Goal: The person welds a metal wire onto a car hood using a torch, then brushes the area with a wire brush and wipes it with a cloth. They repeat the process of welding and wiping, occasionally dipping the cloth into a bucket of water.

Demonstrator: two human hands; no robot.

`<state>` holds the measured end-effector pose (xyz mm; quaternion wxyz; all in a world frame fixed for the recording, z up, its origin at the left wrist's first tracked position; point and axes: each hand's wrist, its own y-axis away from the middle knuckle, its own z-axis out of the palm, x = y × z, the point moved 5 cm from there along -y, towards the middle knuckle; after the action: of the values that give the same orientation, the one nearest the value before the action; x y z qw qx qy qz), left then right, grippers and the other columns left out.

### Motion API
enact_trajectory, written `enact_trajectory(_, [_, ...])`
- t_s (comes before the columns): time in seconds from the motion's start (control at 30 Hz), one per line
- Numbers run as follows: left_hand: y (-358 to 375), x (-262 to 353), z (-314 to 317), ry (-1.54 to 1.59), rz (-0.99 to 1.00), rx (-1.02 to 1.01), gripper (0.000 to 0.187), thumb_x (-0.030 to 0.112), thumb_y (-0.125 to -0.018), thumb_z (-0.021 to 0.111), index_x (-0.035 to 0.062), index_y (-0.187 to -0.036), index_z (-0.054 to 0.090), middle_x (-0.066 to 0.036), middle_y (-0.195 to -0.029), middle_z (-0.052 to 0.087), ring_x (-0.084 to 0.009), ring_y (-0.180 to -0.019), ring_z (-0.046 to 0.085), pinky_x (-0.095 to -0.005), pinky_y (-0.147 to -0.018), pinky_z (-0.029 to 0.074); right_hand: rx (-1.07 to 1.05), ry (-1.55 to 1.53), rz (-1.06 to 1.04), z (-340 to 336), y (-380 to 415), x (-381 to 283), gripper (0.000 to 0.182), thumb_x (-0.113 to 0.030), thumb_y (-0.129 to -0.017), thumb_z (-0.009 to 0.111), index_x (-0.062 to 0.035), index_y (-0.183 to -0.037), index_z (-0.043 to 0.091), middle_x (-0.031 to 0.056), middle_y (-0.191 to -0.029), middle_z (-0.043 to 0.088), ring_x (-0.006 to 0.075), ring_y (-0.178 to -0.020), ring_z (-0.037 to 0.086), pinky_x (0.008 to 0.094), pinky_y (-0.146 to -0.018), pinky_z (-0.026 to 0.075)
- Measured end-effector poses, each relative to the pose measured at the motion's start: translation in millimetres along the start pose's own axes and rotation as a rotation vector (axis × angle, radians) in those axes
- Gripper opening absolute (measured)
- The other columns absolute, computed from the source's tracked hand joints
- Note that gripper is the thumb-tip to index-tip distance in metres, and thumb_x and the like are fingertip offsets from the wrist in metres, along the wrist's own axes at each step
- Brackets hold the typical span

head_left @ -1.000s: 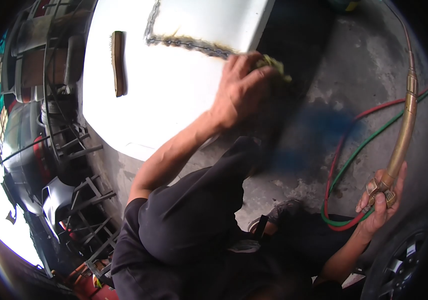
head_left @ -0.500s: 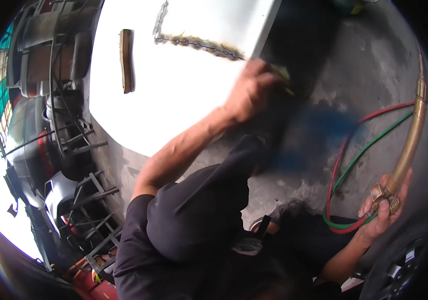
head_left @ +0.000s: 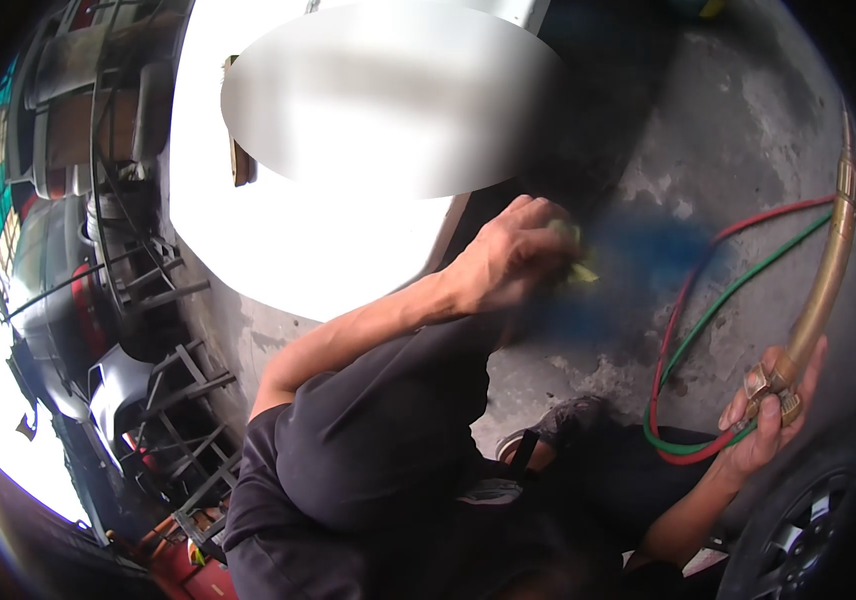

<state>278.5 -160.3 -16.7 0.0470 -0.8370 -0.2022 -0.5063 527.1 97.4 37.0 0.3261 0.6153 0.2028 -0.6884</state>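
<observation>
Left hand [head_left: 513, 258], fingers [head_left: 538, 225] curled shut around a yellow-green cloth [head_left: 576, 262], a crumpled corner protruding just past the fingertips. Cloth held off the white panel [head_left: 348, 250], beside its lower edge and above a blue stain on the concrete floor [head_left: 708, 130]. Hand and cloth slightly blurred.

Right hand [head_left: 770, 420], fingers wrapped around the valve end of a brass torch [head_left: 823, 290]; thumb and fingertips pinching the brass fittings. Torch body rising up and away from the fingers, slightly curved, tip out of view. Red hose [head_left: 683, 300] and green hose [head_left: 723, 300] running side by side from below the palm, looping across the floor between the two hands.

Wooden-backed brush [head_left: 238, 165] lying on the panel, well apart from the left fingers, partly hidden by a blurred patch. Car wheel [head_left: 798, 540] just below the right hand. Metal racks [head_left: 163, 330] far from the left fingers, beyond the panel.
</observation>
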Motion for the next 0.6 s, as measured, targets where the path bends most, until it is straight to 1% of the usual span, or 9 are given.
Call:
enact_trajectory(0.2, [5, -5, -8, 0.045, -0.098, 0.079, 0.026, -0.002, -0.092, 0.068, 0.0061, -0.116, 0.075, -0.02, -0.129, 0.06, -0.0371, -0.124, 0.058, -0.0458, -0.1, 0.052, -0.005, -0.006, 0.003, 3, -3, 0, 0.086, -0.013, -0.09, 0.06, 0.002, -0.164, 0.02, 0.0179, -0.099, 0.054, 0.0112, -0.053, 0.055, 0.0223, -0.037, 0.05])
enact_trajectory(0.27, [6, -6, -8, 0.028, -0.099, 0.083, 0.026, -0.002, -0.092, 0.069, 0.0065, -0.115, 0.075, -0.02, -0.129, 0.06, -0.0373, -0.124, 0.058, -0.0455, -0.1, 0.052, -0.036, -0.003, -0.003, 1, -3, 2, 0.086, -0.013, -0.09, 0.061, 0.0014, -0.164, 0.019, 0.0177, -0.099, 0.055, 0.011, -0.052, 0.056, 0.0225, -0.037, 0.051])
enact_trajectory(0.4, [6, -9, -7, 0.005, -0.11, 0.087, 0.026, -0.002, -0.09, 0.071, 0.0068, -0.115, 0.075, -0.02, -0.13, 0.06, -0.0374, -0.124, 0.059, -0.045, -0.1, 0.053, -0.01, 0.016, 0.005, 5, -4, 1, 0.086, -0.013, -0.091, 0.061, 0.0009, -0.164, 0.019, 0.0176, -0.099, 0.055, 0.0108, -0.052, 0.056, 0.0225, -0.037, 0.051])
enact_trajectory(0.6, [4, -9, -9, -0.024, -0.082, 0.091, 0.028, -0.004, -0.09, 0.069, 0.0065, -0.115, 0.074, -0.02, -0.13, 0.059, -0.0376, -0.125, 0.058, -0.0449, -0.1, 0.053, -0.033, 0.006, 0.004, 5, -5, 1, 0.085, -0.013, -0.091, 0.062, 0.0006, -0.164, 0.02, 0.0175, -0.1, 0.056, 0.0104, -0.052, 0.056, 0.0223, -0.037, 0.051])
